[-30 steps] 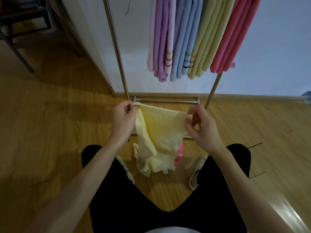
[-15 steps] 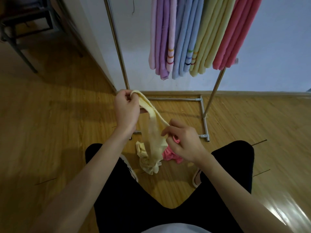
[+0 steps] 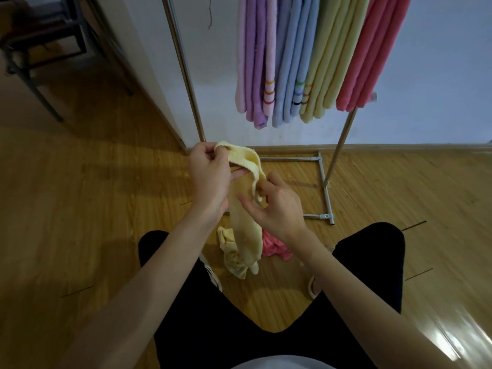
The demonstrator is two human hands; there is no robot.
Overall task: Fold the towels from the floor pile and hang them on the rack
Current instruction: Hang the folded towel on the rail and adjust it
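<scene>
Your left hand (image 3: 210, 174) has its fingers curled around the top end of the pale yellow towel (image 3: 243, 227), pinching it up near the foot of the rack's left pole (image 3: 183, 73). Your right hand (image 3: 274, 206) sits just below and to the right, fingers bent in against the towel's edge, thumb and fingertips closing on a fold of it, though how firm that pinch is I honestly can't tell. The towel hangs down between both hands as a long narrow strip, and its bottom end is bunched up on the wooden floor (image 3: 80, 209) between your knees. Right beside that bunch, a crumpled pink towel (image 3: 274, 247) lies on the floor, partly hidden behind your right wrist. You're crouched in black trousers (image 3: 239, 315), with the toe of a light shoe (image 3: 314, 287) showing by your right leg. Past your hands is the rack's metal base frame (image 3: 323, 179) flat on the floor against the skirting board. Up on the rack, folded towels hang side by side: pink and purple towels (image 3: 255, 62) at the left, then blue towels (image 3: 292, 62), yellow-green towels (image 3: 327, 62) and coral towels (image 3: 372, 54) at the right. A dark metal table frame (image 3: 40, 49) stands off at the top left.
</scene>
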